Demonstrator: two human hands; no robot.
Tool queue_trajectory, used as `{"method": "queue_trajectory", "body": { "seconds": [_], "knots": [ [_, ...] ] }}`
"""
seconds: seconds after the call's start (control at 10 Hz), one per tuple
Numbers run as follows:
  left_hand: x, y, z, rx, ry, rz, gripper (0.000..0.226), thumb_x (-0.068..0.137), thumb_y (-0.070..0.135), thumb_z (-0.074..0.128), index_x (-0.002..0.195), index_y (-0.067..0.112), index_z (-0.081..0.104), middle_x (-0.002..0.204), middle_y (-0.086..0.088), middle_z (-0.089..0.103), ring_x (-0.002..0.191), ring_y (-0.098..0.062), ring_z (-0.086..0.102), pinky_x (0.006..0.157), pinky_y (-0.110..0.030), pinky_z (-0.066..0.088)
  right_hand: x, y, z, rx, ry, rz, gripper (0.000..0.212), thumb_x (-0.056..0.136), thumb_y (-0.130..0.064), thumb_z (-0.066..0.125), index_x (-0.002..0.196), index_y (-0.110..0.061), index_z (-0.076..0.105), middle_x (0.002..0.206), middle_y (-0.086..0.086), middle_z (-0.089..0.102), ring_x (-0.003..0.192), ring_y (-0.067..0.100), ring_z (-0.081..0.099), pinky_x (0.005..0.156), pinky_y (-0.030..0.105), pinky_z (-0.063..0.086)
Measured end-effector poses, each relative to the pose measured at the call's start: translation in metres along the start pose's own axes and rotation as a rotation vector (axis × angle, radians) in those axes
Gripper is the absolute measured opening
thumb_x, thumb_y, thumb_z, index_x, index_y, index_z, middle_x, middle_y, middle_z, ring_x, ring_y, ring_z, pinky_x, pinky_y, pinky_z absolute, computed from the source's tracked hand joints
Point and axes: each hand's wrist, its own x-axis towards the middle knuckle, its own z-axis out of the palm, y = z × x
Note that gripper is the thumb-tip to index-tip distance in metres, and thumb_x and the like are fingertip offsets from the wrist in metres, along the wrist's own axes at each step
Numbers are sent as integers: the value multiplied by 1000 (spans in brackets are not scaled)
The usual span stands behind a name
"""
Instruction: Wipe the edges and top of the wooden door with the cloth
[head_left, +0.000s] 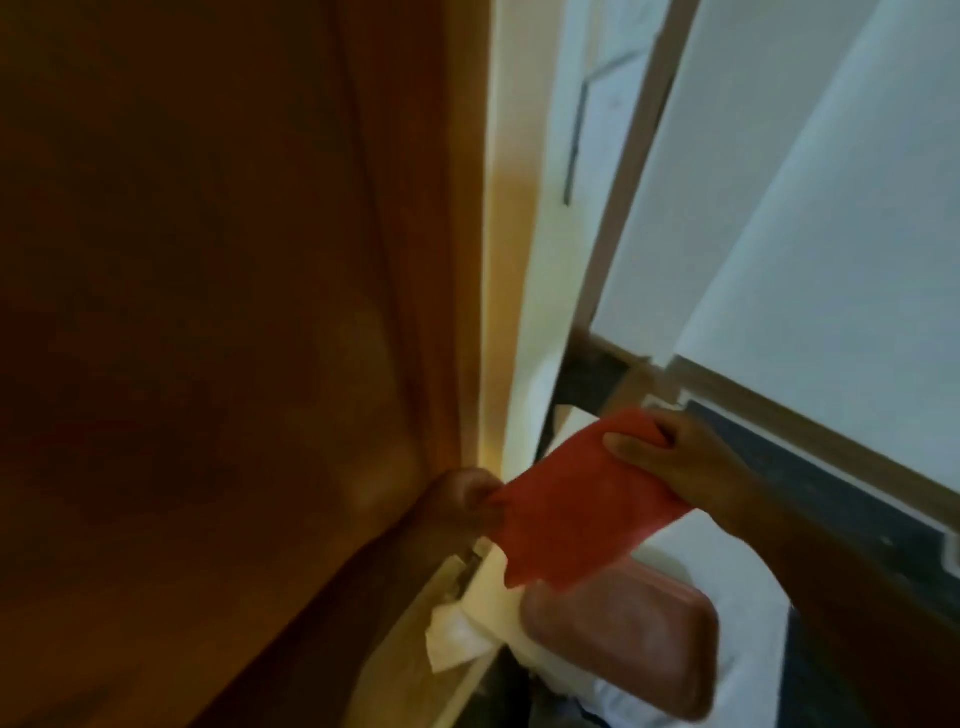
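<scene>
Step in hand: readying the cloth (582, 499), not wiping; the red cloth is stretched in the air between the two hands and does not touch the wood.
Door: the wooden door (208, 312) fills the left of the view, its lit vertical edge (493, 260) running down to just above the left hand.
Left hand (462, 501): low beside the door's edge, its grip pinched on the cloth's left corner.
Right hand (670, 457): out to the right, well clear of the door, its grip clenched over the cloth's upper right corner, thumb on the front face.
Cloth: spread flat and taut, tilted, its lower corner hanging over a pinkish cushion (623, 629) below.
Blur: the picture is soft; whether the left hand rests against the door cannot be told.
Progress, as judged: the wiping stroke is not yet on the wood, so edge and top look still to do.
Next move calls for: folding or bunching the cloth into one hand, then pressing it against the door's edge and running along it; the top lies out of view, so a reach upward will be needed.
</scene>
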Motion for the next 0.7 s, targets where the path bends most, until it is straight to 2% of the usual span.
{"method": "queue_trajectory", "body": {
  "seconds": [0.1, 0.2, 0.3, 0.4, 0.5, 0.6, 0.7],
  "knots": [
    [27, -33, 39, -190, -40, -169, 5, 86, 15, 75, 87, 19, 74, 79, 2, 77, 81, -25, 71, 64, -25, 56, -17, 76, -16, 186, -5, 214, 65, 68, -61, 72, 123, -28, 61, 112, 2, 70, 100, 26, 69, 86, 44, 58],
    [67, -71, 117, -455, -59, -384, 23, 74, 27, 81, 97, 22, 76, 103, -8, 77, 92, -26, 74, 69, -36, 58, -39, 201, -22, 550, -6, 466, 60, 72, -34, 80, 128, -20, 61, 114, 10, 74, 99, 31, 73, 83, 46, 60],
    [94, -106, 171, -509, -25, -529, 28, 70, 26, 81, 97, 21, 75, 105, -12, 74, 92, -27, 72, 71, -37, 56, -43, 279, -7, 690, 6, 604, 51, 73, -19, 80, 121, -28, 65, 117, 9, 72, 99, 30, 73, 75, 45, 60],
    [139, -179, 243, -334, 91, -679, 13, 86, 11, 73, 93, 23, 72, 107, -15, 70, 100, -32, 66, 90, -45, 54, -34, 387, 36, 661, 56, 778, 44, 80, -17, 77, 117, -32, 60, 119, 5, 67, 102, 30, 67, 71, 44, 60],
    [165, -222, 277, -198, 116, -741, 13, 90, 9, 71, 98, 19, 69, 102, -11, 68, 96, -30, 63, 90, -41, 54, -22, 449, 66, 611, 67, 854, 41, 85, -19, 73, 121, -26, 55, 123, 6, 63, 101, 24, 64, 71, 38, 57],
    [206, -289, 306, -66, 110, -766, 29, 91, 5, 68, 120, 7, 66, 93, -12, 63, 65, -14, 58, 54, -15, 48, -2, 519, 107, 483, 69, 854, 40, 88, -23, 70, 124, -19, 53, 119, 7, 62, 99, 24, 63, 72, 32, 51],
    [217, -311, 309, -32, 122, -771, 32, 91, -5, 64, 123, -3, 60, 81, -14, 59, 53, -8, 59, 44, -14, 41, -3, 541, 124, 309, 123, 834, 39, 91, -32, 65, 125, -16, 52, 112, 4, 61, 97, 23, 62, 71, 27, 48]
  ]
}}
